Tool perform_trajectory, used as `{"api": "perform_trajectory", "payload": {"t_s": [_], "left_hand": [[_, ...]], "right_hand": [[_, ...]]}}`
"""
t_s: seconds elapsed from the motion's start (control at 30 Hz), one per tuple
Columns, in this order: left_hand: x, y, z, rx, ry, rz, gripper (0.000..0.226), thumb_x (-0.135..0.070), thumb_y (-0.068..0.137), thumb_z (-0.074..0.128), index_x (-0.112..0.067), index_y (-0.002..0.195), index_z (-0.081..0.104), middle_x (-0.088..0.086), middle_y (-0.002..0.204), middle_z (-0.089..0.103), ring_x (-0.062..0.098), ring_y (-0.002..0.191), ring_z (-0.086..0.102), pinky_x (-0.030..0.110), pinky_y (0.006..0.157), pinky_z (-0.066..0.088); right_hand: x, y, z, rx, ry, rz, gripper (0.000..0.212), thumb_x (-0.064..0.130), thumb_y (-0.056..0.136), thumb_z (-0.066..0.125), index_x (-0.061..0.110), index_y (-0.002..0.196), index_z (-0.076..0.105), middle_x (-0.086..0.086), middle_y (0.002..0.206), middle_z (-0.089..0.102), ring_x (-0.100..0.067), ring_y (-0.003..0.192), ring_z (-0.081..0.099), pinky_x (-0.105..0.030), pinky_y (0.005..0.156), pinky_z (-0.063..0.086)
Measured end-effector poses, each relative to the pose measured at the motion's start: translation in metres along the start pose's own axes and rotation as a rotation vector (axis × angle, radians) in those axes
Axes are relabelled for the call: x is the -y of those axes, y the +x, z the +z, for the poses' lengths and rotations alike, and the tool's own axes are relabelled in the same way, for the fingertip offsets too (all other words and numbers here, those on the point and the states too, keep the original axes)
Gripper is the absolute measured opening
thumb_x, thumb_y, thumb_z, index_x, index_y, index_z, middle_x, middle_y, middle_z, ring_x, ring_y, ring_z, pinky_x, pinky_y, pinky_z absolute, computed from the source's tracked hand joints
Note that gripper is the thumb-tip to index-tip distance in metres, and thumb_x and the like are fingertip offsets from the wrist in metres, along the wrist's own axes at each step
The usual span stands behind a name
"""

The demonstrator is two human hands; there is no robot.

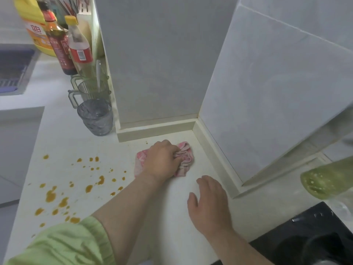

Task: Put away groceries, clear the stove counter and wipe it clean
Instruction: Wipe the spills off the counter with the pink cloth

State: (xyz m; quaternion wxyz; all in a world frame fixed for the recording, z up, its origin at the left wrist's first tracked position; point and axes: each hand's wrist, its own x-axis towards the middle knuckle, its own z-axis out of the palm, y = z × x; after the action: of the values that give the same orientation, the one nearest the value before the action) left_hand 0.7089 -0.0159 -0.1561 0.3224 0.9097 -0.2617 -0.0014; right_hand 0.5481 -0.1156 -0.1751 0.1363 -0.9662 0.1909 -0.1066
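Note:
My left hand (pixel 162 161) grips a crumpled pink cloth (pixel 184 159) and holds it down on the white counter (pixel 168 207), close to the tiled corner. My right hand (pixel 209 203) rests flat on the counter just right of it, fingers spread and holding nothing. Orange-brown sauce spots (pixel 63 196) are scattered over the counter to the left of my left forearm. A black stove top (pixel 305 238) shows at the lower right.
A grey glass tumbler (pixel 95 119) and a clear measuring jug (pixel 91 90) stand by the wall edge. Behind them are sauce bottles (pixel 61 44), a red-labelled bottle (pixel 80 48) and a yellow detergent jug (pixel 34 25). A sink (pixel 13 69) lies far left. A blurred green object (pixel 328 178) is at right.

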Motion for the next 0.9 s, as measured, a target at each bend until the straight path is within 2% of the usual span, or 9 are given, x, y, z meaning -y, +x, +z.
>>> {"api": "perform_trajectory", "payload": {"t_s": [0.13,0.4,0.8,0.9], "left_hand": [[0.005,0.022,0.0,-0.007,-0.002,0.031,0.027,-0.039,0.08,0.067,-0.016,0.091,0.073,0.005,0.087,0.062,0.028,0.089,0.054,0.037,0.081,0.043],[0.011,0.058,0.0,0.001,0.07,0.032,0.031,-0.043,0.082,0.064,-0.016,0.093,0.072,0.006,0.093,0.063,0.03,0.091,0.054,0.038,0.082,0.043],[0.008,0.025,-0.003,0.005,0.024,0.03,0.027,-0.039,0.082,0.065,-0.016,0.093,0.074,0.002,0.084,0.059,0.025,0.088,0.052,0.036,0.078,0.043],[0.003,0.009,-0.006,0.014,0.023,0.023,0.031,-0.046,0.078,0.059,-0.021,0.087,0.073,-0.001,0.081,0.058,0.023,0.085,0.051,0.036,0.078,0.044]], "right_hand": [[0.0,0.002,0.002,-0.04,-0.019,-0.01,0.042,0.034,0.074,0.046,0.011,0.103,0.064,-0.006,0.111,0.063,-0.029,0.103,0.06,-0.04,0.086,0.051],[-0.001,0.002,0.003,-0.055,-0.031,-0.01,0.041,0.034,0.074,0.046,0.012,0.104,0.063,-0.004,0.111,0.062,-0.028,0.105,0.058,-0.04,0.088,0.049],[0.001,0.001,0.003,-0.043,-0.023,0.022,0.043,0.037,0.074,0.045,0.013,0.105,0.064,-0.004,0.113,0.062,-0.028,0.105,0.059,-0.04,0.087,0.05],[0.002,0.0,0.002,-0.044,-0.025,0.023,0.043,0.037,0.074,0.045,0.013,0.104,0.064,-0.005,0.112,0.062,-0.029,0.104,0.06,-0.04,0.086,0.05]]}}
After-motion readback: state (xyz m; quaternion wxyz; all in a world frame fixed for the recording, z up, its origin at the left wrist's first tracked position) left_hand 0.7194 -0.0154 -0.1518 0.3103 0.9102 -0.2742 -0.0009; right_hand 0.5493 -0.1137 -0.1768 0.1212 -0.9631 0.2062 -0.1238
